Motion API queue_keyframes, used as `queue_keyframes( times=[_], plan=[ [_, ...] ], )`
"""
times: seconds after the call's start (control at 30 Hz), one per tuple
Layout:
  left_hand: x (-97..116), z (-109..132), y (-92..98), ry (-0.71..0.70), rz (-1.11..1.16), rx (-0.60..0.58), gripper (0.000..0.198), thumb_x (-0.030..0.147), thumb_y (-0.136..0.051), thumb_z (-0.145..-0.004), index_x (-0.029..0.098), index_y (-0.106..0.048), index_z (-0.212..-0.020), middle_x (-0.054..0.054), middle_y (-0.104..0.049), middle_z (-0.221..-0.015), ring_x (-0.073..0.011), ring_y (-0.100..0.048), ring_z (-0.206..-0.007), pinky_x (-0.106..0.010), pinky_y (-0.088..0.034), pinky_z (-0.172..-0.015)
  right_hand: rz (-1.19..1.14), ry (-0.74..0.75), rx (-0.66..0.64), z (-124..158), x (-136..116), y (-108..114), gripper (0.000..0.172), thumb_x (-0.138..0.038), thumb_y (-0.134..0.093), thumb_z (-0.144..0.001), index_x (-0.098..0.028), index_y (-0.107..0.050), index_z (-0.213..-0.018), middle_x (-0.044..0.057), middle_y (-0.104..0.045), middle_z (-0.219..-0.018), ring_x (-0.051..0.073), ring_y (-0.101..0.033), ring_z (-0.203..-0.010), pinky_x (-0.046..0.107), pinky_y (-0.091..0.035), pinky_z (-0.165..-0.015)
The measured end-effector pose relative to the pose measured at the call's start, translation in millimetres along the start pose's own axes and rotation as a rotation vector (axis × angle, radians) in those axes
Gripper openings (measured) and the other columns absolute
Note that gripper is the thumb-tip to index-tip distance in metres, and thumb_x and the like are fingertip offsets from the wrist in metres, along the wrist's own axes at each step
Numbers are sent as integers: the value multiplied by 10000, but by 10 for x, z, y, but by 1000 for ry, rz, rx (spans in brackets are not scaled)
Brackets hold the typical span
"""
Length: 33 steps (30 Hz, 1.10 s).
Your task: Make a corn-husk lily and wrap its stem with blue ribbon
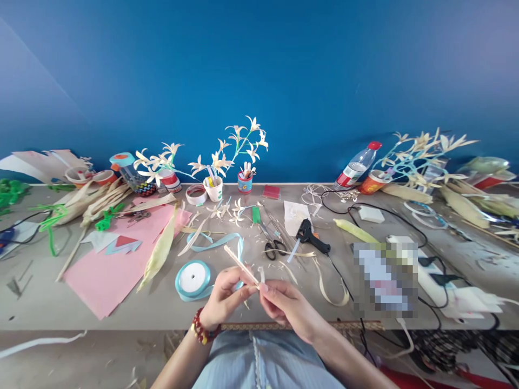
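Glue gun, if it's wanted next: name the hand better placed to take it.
Right, most likely: the right hand is nearer the glue gun, which lies on that side. Both hands pinch the pale strip, so the left hand could perhaps hold it alone.

The strip [239,263] looks fibrous, the ribbon [194,295] smooth and satiny, the left paper [107,273] matt, the far bottle [357,167] glossy plastic.
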<state>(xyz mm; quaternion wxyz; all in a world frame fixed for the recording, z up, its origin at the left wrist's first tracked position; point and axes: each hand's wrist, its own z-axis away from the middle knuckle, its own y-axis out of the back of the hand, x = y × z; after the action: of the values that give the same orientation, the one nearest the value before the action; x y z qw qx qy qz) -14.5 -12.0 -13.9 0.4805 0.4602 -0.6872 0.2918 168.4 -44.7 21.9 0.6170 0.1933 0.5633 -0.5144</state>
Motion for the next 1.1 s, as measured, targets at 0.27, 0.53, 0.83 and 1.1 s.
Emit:
queue_keyframes(
  times=[0.27,0.53,0.83,1.1],
  plan=[
    [-50,19,117,94,72,-5,165,295,-658,-865,182,-656,-745,-42,-617,-688,-182,-563,-691,-318,-460,-694,-256,-82,-114,152,-132,145,484,-570,-627,-862,-175,-477,-625,-116,-268,-431,29,-120,-386,181,-65,-366],
    [-144,55,201,108,161,-17,161,283,-645,-873,182,-648,-747,-27,-568,-658,-171,-522,-670,-329,-440,-688,-370,-135,-216,305,-294,301,476,-529,-628,-875,-170,-485,-598,-114,-268,-427,22,-134,-365,147,-100,-348],
    [-160,60,118,214,403,204,267,361,-721,-810,176,-576,-683,12,-502,-593,-150,-497,-630,-296,-399,-637,-233,250,65,287,-263,542,426,-610,-555,-891,-196,-593,-800,-122,-298,-417,39,-162,-310,167,-202,-335],
    [-118,39,1,152,510,349,225,350,-717,-824,194,-603,-709,22,-518,-601,-135,-475,-611,-305,-389,-651,996,313,465,-278,262,525,412,-227,-432,-934,-223,-525,-1335,48,-683,-781,226,-632,-705,363,-509,-695]
  ],
)
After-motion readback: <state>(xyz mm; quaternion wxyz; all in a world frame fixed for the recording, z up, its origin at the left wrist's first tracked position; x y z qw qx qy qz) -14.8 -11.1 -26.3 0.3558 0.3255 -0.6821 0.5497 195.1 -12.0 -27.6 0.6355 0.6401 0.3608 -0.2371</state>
